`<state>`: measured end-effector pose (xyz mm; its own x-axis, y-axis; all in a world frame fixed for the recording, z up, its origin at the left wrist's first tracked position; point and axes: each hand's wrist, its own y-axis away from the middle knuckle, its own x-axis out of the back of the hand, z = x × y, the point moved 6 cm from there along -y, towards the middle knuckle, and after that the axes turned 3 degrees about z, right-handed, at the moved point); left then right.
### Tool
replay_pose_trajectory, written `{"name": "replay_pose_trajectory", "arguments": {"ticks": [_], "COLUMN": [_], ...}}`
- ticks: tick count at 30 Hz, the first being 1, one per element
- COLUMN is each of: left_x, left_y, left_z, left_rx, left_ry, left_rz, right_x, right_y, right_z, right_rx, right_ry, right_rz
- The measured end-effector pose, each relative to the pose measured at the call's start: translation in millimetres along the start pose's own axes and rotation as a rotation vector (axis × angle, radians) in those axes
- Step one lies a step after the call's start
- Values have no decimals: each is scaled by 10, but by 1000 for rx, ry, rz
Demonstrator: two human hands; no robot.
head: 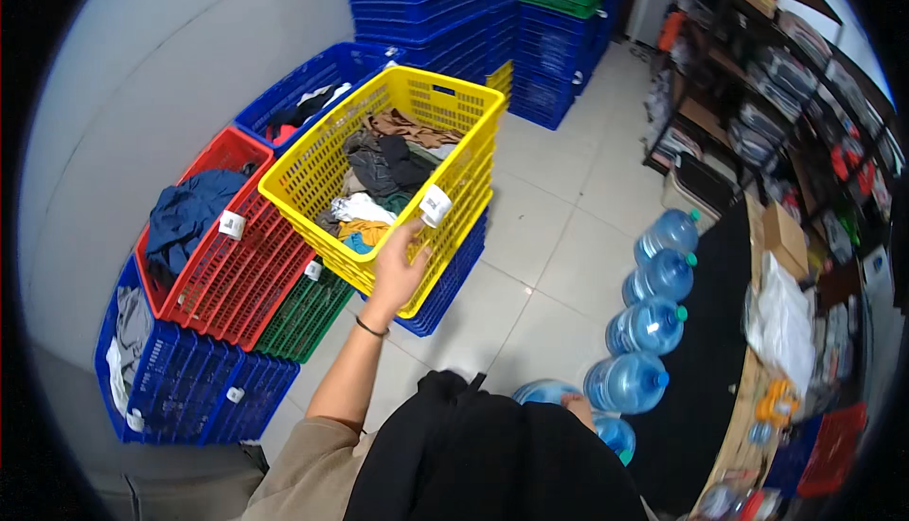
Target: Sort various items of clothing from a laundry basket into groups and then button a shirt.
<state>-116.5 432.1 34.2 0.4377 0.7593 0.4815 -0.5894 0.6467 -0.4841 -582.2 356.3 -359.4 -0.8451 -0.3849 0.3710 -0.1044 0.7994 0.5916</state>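
My left hand (400, 265) is at the near side of a yellow plastic crate (454, 219), its fingers by the rim and a white tag (435, 206). Whether the fingers grip the rim or tag is unclear. Inside the crate lie crumpled clothes (387, 166) in black, brown, white and mustard. Beneath it are more stacked yellow crates and a blue one (444, 294). Only a small part of my right hand (579, 407) shows beside my black-clothed body, close to large blue water bottles (547, 391); its fingers are mostly hidden.
Left of the yellow stack stand a red crate (234, 265) with navy cloth, a green crate (305, 315) and blue crates (199, 386). Tall blue crate stacks (426, 3) rise behind. Water bottles (646, 326) line a black-topped table (699, 351) at right. Shelves (717, 59) hold packed goods.
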Motion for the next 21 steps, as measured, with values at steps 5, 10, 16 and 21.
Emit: {"name": "replay_pose_trajectory", "arguments": {"ticks": [5, 10, 16, 21], "left_x": [139, -207, -845, -1277], "left_y": [-993, -1998, -3132, -3562], "left_z": [-778, -1594, -2359, -3015], "left_rx": [216, 130, 66, 145], "left_ry": [-6, -320, -680, -1029], "left_rz": [147, 110, 123, -23], "right_x": [-9, -141, -244, 25], "right_y": [-931, -1758, -2416, -3498], "right_z": [-1764, -2546, -2816, -2884], "right_rx": [252, 243, 60, 52], "right_ry": [110, 70, 6, -75], "right_rz": [-112, -33, -117, -235]}}
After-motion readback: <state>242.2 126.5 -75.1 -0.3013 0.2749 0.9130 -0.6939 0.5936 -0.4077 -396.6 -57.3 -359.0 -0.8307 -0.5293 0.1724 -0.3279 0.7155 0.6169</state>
